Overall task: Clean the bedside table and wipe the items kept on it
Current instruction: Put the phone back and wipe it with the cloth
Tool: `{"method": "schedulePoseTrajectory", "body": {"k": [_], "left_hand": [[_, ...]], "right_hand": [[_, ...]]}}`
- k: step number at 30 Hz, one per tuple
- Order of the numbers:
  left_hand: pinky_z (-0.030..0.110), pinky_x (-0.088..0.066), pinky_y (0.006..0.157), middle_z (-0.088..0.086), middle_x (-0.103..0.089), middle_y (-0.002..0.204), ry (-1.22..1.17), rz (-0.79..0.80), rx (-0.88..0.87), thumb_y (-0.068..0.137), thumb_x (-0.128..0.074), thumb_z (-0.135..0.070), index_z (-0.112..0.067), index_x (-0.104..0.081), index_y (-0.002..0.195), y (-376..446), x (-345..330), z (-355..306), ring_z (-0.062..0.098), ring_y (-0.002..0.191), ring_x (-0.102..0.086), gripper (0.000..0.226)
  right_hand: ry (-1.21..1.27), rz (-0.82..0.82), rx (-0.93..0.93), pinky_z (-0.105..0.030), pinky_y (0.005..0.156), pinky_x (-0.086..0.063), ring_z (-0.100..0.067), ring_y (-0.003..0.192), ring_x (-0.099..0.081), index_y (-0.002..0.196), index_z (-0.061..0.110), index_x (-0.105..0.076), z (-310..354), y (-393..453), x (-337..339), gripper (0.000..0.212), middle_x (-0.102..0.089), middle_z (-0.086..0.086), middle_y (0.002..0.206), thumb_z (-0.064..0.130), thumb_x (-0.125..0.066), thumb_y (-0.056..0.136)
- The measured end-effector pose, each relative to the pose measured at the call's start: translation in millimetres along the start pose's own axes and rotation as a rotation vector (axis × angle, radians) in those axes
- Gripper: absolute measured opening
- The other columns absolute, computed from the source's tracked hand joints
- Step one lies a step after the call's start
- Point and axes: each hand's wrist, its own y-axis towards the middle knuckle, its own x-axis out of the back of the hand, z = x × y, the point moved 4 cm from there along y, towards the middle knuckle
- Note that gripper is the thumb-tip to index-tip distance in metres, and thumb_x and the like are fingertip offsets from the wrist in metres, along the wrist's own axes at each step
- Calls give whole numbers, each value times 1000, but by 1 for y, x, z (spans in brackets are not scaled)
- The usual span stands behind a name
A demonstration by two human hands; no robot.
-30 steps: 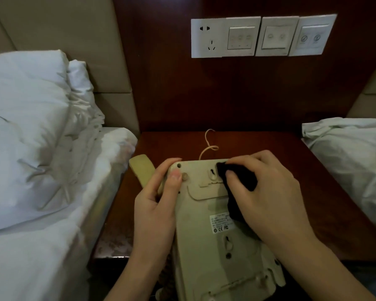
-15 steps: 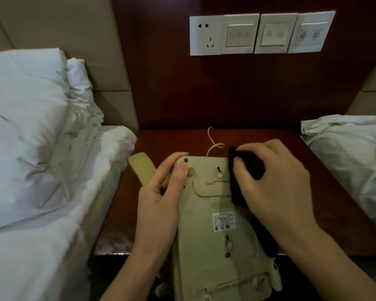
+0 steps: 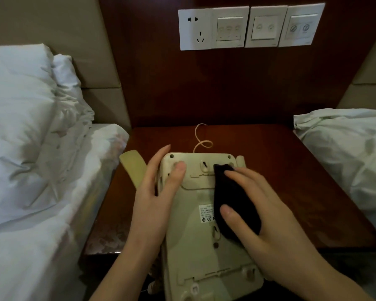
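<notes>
Lying underside-up, telephone (image 3: 195,246) lengthwise toward wall, left hand (image 3: 154,198) gripping its edge, right hand (image 3: 267,216) pressing cloth (image 3: 232,198).
</notes>
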Motion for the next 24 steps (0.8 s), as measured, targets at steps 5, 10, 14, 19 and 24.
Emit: {"method": "schedulePoseTrajectory", "body": {"k": [5,10,14,19,24], "left_hand": [[27,-61,68,-6,-74,109,28,10,-63,84,-63,-48,-44,-67,120,-1,1,-6,14,92,-75,36],[20,-57,61,-7,-78,102,-10,-48,-22,82,-66,-44,-43,-69,115,-2,3,-3,10,84,-76,33],[16,-56,61,-15,-76,101,-11,-103,14,94,-67,-36,-41,-68,120,0,3,2,4,85,-75,27],[21,-60,62,-3,-72,111,-23,-85,125,85,-72,-45,-38,-51,139,-2,2,1,7,84,-77,59],[42,-62,81,7,-77,116,-186,155,284,77,-84,-40,-27,-65,129,-11,-10,3,27,102,-76,57]], "right_hand": [[-181,-223,139,-24,94,-44,-9,115,-50,127,30,-58,-5,9,4,32,-48,13,129,29,-58,94],[-39,-418,-173,-25,88,-47,-4,106,-51,126,30,-55,-35,32,22,29,-48,10,121,29,-55,97],[-116,-200,-162,-17,68,-47,0,87,-53,113,44,-46,-19,7,4,20,-39,19,106,44,-50,93],[-90,-213,-126,-16,65,-48,-1,88,-56,110,44,-48,-9,-11,-6,22,-37,21,106,46,-50,88],[-20,-269,-192,-24,76,-49,-5,94,-52,123,53,-44,-13,-6,3,34,-37,21,120,48,-50,91]]}}
